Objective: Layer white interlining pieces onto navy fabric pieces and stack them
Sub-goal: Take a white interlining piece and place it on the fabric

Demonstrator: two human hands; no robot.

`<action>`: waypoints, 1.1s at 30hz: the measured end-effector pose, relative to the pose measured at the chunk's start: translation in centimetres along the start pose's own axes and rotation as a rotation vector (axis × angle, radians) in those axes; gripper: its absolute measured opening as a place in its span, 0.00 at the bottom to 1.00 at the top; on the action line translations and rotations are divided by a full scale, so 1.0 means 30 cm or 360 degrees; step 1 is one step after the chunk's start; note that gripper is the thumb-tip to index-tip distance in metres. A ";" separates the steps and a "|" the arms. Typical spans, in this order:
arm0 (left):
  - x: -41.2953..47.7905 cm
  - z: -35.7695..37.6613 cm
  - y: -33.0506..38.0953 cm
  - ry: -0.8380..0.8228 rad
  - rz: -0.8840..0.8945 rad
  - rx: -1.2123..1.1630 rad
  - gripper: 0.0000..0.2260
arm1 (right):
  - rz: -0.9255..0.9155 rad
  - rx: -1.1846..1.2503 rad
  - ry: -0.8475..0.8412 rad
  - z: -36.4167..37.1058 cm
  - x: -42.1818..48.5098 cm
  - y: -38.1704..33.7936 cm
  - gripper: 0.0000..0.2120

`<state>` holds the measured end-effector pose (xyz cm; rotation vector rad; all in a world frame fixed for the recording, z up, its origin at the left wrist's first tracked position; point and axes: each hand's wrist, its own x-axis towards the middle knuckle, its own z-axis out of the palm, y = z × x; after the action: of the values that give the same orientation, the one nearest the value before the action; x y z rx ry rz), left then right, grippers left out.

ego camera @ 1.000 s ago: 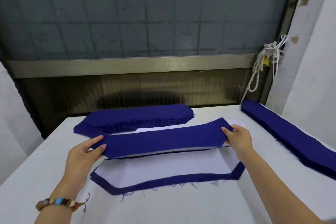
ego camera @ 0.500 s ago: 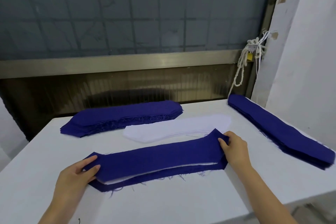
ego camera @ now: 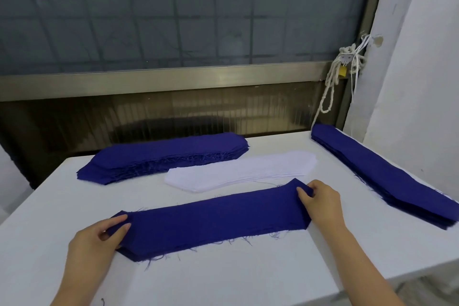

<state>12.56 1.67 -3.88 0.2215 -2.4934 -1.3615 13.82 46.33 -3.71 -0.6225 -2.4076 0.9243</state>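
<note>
A long navy fabric piece (ego camera: 213, 221) lies flat on the white table (ego camera: 223, 278), frayed along its near edge. My left hand (ego camera: 99, 238) pinches its left end between thumb and fingers. My right hand (ego camera: 320, 200) grips its right end. Beyond it lies a low stack of white interlining pieces (ego camera: 238, 171). A thick pile of navy pieces (ego camera: 164, 155) sits behind that at the back left. A second long navy stack (ego camera: 382, 174) runs along the right edge of the table.
A metal window frame and dark glass (ego camera: 173, 77) rise behind the table. A knotted white rope with a padlock (ego camera: 345, 69) hangs at the back right corner. A white wall (ego camera: 422, 82) borders the right side. The table's near right edge drops off.
The navy piece that I held lifted above a white-lined piece has come down and now lies flat on it, covering the white layer. My view has shifted left and up.
</note>
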 end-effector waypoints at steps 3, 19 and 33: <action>-0.009 -0.002 0.009 0.0053 0.0064 0.0158 0.09 | 0.0051 0.0010 0.0029 0.000 0.001 0.001 0.10; -0.013 0.003 0.006 0.0168 0.0174 0.0315 0.10 | 0.0113 0.0047 0.0057 -0.003 -0.011 -0.011 0.01; -0.019 0.005 0.002 0.0227 0.0101 0.0292 0.14 | -0.0098 -0.0033 0.0112 0.003 -0.030 -0.029 0.10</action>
<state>13.05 1.97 -4.02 0.2657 -2.4823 -1.0545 14.27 45.21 -3.39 -0.5755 -2.3633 0.8390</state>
